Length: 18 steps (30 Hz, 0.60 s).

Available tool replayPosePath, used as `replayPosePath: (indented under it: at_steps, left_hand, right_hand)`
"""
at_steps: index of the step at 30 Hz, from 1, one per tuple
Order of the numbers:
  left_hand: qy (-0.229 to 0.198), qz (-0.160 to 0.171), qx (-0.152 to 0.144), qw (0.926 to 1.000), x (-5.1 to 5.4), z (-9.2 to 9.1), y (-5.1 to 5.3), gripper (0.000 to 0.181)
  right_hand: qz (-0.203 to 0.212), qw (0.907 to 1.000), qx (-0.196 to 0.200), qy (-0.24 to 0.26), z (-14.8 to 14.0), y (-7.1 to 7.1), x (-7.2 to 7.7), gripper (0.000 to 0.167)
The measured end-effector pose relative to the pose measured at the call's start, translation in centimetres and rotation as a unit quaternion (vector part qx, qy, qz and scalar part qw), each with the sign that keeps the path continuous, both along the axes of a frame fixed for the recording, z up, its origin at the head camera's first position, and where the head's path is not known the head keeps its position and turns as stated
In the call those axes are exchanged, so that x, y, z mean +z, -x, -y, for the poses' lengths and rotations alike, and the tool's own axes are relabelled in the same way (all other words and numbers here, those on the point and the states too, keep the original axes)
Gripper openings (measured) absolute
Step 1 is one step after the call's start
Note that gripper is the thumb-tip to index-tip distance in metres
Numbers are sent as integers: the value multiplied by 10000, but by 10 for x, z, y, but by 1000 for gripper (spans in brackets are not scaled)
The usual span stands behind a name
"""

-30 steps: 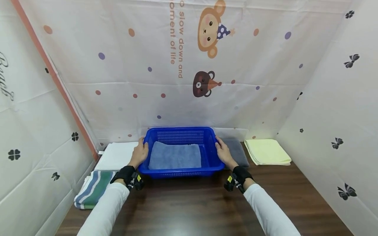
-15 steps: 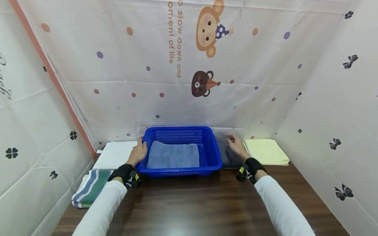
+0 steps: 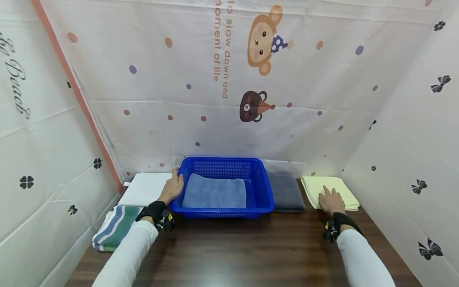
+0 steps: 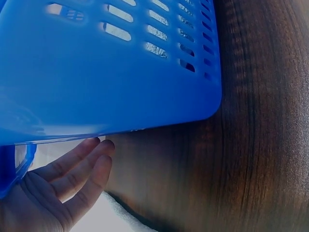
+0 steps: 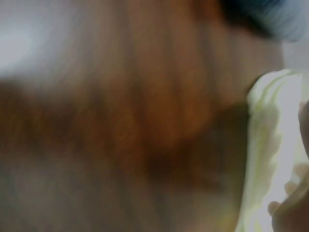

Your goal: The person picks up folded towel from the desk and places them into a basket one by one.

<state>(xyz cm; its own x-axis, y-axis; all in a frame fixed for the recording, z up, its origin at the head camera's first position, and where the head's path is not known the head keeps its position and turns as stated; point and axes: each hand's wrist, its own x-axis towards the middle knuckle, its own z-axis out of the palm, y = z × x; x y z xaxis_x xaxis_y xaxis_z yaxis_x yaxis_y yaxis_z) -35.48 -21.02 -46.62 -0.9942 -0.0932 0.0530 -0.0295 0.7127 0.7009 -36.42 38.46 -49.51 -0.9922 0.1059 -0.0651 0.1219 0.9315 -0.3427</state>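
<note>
Blue basket (image 3: 259, 187), rectangular and slot-walled, blue-grey cloth (image 3: 215, 193) inside

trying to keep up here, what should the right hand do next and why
Probably curl its fingers around the near edge of the yellow cloth: the right hand is over that folded cloth with fingers spread, no clear grip showing, and the blue basket has space beside its blue cloth.

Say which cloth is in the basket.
The light blue cloth: only it lies in the blue basket; the white cloth, striped cloth, gray cloth and yellow cloth lie outside.
</note>
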Motion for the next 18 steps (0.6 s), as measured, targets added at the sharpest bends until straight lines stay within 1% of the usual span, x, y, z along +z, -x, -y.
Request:
replayPosePath:
  at_steps: [2,4,7,10,14,16,18]
  left_hand:
    - [15,-26,-13,10000,-1,0,0,54]
    - [12,-20,-8,10000,-1,1,1,55]
    - [28,13,-59,10000,-3,-1,2,56]
    - [2,42,-66,10000,-3,-2,2,56]
    - [41,40,-58,10000,-1,-1,3,56]
    - [73,21,-55,10000,0,0,2,55]
    - [97,12,-48,9999,-1,2,2,55]
  right_hand:
    - [149,9995,252,-87,-7,-4,-8,61]
    - [235,9988,414,-143,-12,-4,-14,61]
    - [436,9976,493,-197,-20,-11,-18,62]
    - [724,9956,551,-211,-26,-16,-10,65]
    - [1143,9909,601,-367,-30,-26,11,72]
    - [1250,9888,680,-448,-31,-32,19,81]
    - [1402,9863,721,-478,-33,-37,24,93]
